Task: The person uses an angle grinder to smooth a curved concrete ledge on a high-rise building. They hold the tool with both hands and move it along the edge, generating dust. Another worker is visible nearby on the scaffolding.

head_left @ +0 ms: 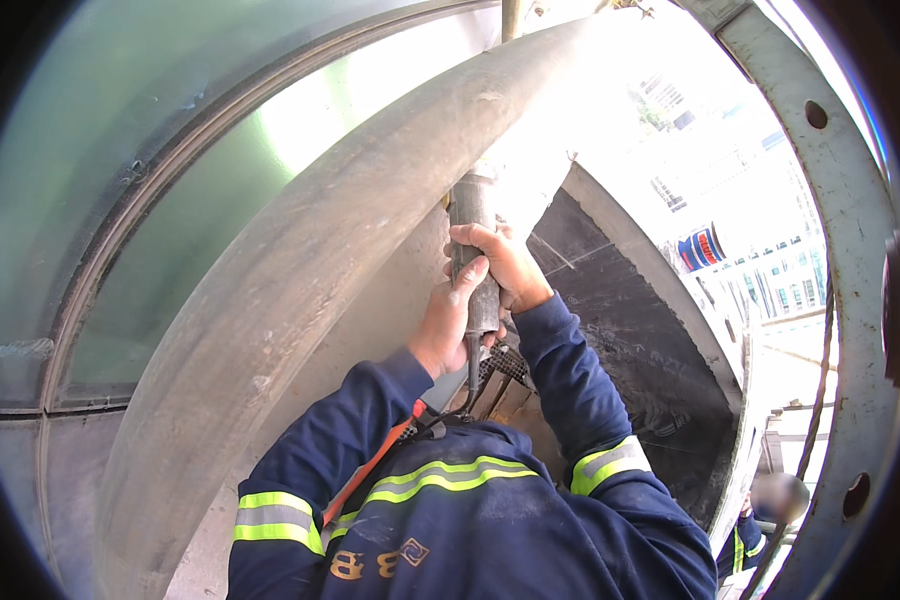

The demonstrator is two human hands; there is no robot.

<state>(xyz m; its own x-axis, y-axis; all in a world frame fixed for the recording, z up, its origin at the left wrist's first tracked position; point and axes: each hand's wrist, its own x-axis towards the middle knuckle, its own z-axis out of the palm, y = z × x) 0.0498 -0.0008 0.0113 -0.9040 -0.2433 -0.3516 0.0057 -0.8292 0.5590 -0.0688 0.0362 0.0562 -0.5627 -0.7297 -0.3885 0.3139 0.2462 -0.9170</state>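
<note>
Both my hands are wrapped round the long, dusty grey body of a corded angle grinder (473, 205), which points away from me. My left hand (448, 318) grips its rear part, the thumb lying along the casing. Farther forward, my right hand (510, 262) closes over it from the right side. A black power cord (473, 365) runs out of its rear end toward my chest. The tool's front end meets the lower side of a thick, curved, grey rounded beam (350, 185), where bright glare and pale dust hide the working head.
Green-tinted window panes (200, 255) in a frame stand to the left. A dark panel (620, 310) lies to the right, beyond it a blue and red can (701, 247). A holed metal upright (838, 200) and a rope (820, 400) edge the right. Below is another person (745, 540).
</note>
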